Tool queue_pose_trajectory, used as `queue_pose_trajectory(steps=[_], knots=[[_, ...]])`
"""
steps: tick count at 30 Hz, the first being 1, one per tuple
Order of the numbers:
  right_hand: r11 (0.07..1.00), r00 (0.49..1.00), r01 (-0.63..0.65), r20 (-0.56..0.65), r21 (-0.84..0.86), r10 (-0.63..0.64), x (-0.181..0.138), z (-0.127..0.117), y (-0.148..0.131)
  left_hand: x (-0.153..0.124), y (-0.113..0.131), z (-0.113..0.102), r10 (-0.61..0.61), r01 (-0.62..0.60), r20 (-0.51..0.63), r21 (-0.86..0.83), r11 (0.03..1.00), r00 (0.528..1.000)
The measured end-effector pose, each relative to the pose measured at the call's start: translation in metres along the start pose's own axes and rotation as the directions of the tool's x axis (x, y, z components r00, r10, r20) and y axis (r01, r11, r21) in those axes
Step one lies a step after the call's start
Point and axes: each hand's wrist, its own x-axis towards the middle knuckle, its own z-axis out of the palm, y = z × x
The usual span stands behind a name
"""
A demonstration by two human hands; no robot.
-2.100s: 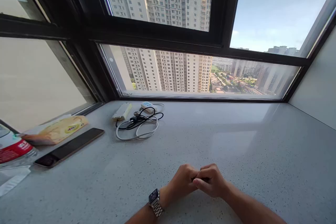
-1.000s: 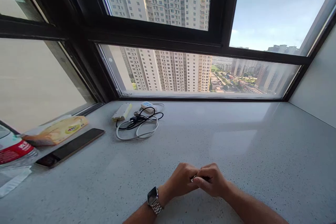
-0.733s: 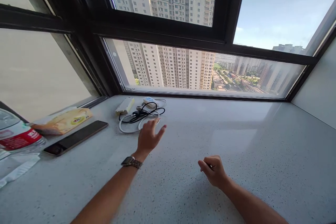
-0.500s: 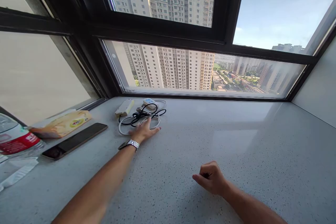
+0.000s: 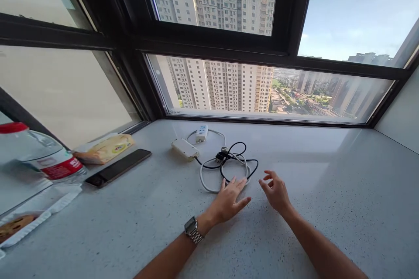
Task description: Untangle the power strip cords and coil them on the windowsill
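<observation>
My left hand (image 5: 229, 200), a metal watch on its wrist, lies flat with fingers spread on the grey speckled counter (image 5: 327, 192); its fingertips touch the near loop of a coiled white cable (image 5: 209, 174). A black cable (image 5: 235, 161) is tangled over the white one. My right hand (image 5: 276, 192) hovers just right of the coil with fingers apart and slightly curled, holding nothing I can see. A white power bank (image 5: 185, 148) and a small white plug block (image 5: 202, 133) lie behind the coil.
A dark phone (image 5: 119, 166) and a yellow packet (image 5: 104, 149) lie at the left. A water bottle (image 5: 39, 157) with a red label lies at the far left, with a wrapped cookie (image 5: 15, 224) in front. A black-framed window (image 5: 209, 43) runs along the back.
My hands parted. The left hand reached to the cables and dragged them nearer and rightward. My right hand went from a fist to spread fingers and moved up beside the coil.
</observation>
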Motion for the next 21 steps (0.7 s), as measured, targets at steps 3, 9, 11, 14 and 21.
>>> queue_pose_trajectory(steps=[3,9,11,14,21], knots=[[0.940,0.985,-0.154,0.023,-0.304,0.169,0.031,-0.011,-0.003,-0.003,0.034,0.003,0.071,-0.077,-0.087,-0.065,0.995,0.994],[0.836,0.936,-0.243,0.107,-0.492,0.335,0.070,-0.016,-0.004,0.042,-0.005,-0.032,-0.248,0.268,-0.395,-0.004,0.963,0.885],[0.834,0.942,-0.239,0.089,-0.497,0.322,0.073,-0.014,-0.006,0.061,-0.031,-0.042,-0.364,0.379,-0.309,-0.011,0.925,0.879],[0.835,0.966,-0.184,0.061,-0.518,0.251,0.074,-0.008,-0.010,0.079,-0.055,-0.050,-0.318,0.319,-0.182,-0.027,0.947,0.930],[0.818,0.972,-0.036,0.169,-0.574,0.161,0.090,0.012,-0.022,0.084,-0.052,-0.037,-0.193,0.172,-0.270,-0.101,0.980,0.943]])
